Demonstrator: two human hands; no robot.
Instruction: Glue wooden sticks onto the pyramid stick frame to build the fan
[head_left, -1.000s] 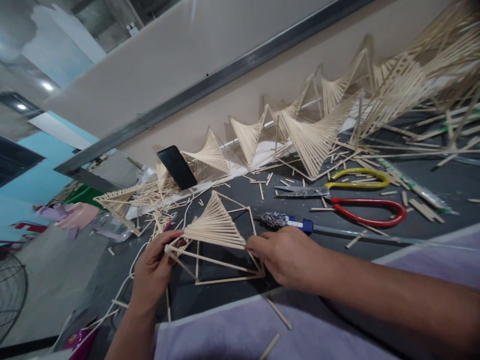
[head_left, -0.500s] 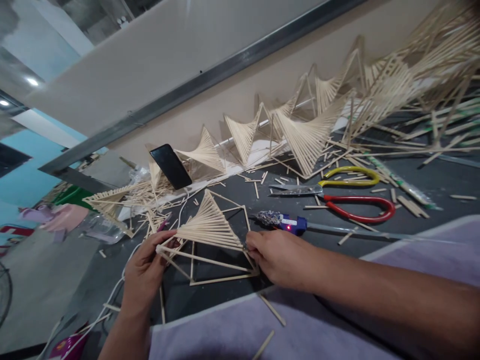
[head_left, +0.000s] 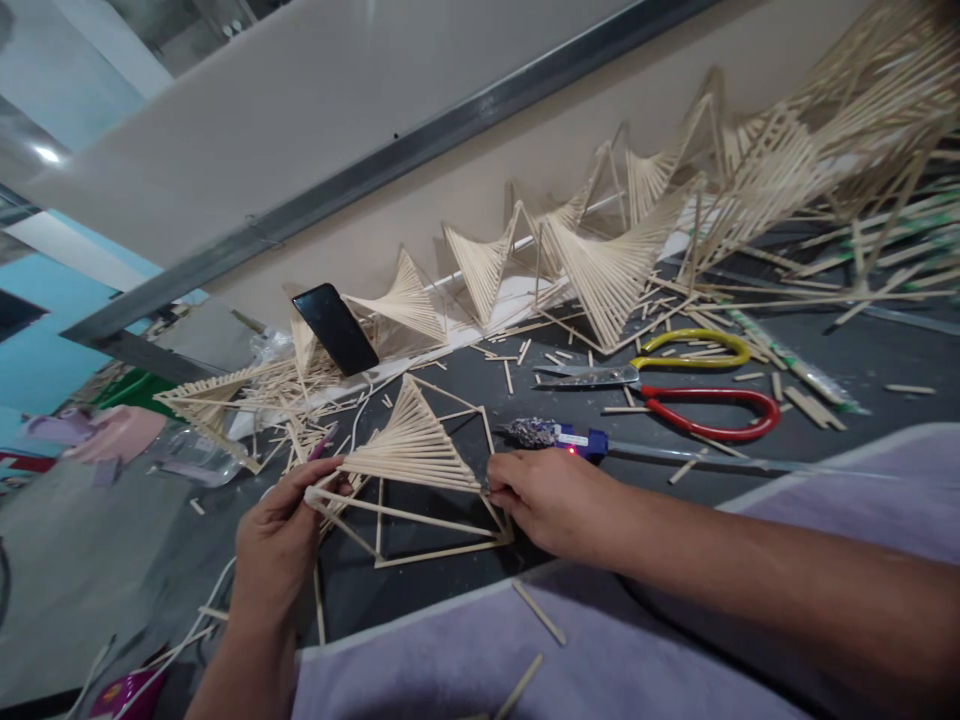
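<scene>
A small stick model (head_left: 412,455), with thin wooden sticks fanned into a curved surface over an open frame, stands on the dark tabletop in front of me. At its left corner my left hand (head_left: 277,535) is closed, thumb and fingers gripping the frame. My right hand (head_left: 544,495) pinches at the right end of the stick fan; its fingertips are partly hidden. Just behind that hand lies a blue glue gun (head_left: 589,442) with a lit red light, a crusted grey nozzle and a long clear glue stick trailing right.
Scissors (head_left: 709,412) with one yellow and one red handle lie behind the glue gun. A phone (head_left: 335,328) leans at the back left. More stick models (head_left: 596,270) line the wall. Loose sticks (head_left: 538,612) and a white cable (head_left: 217,590) are scattered around. A purple cloth (head_left: 420,660) covers the near edge.
The whole view has shifted slightly, so things sit a little further left. Both hands keep their places on the stick model, with hardly any visible motion.
</scene>
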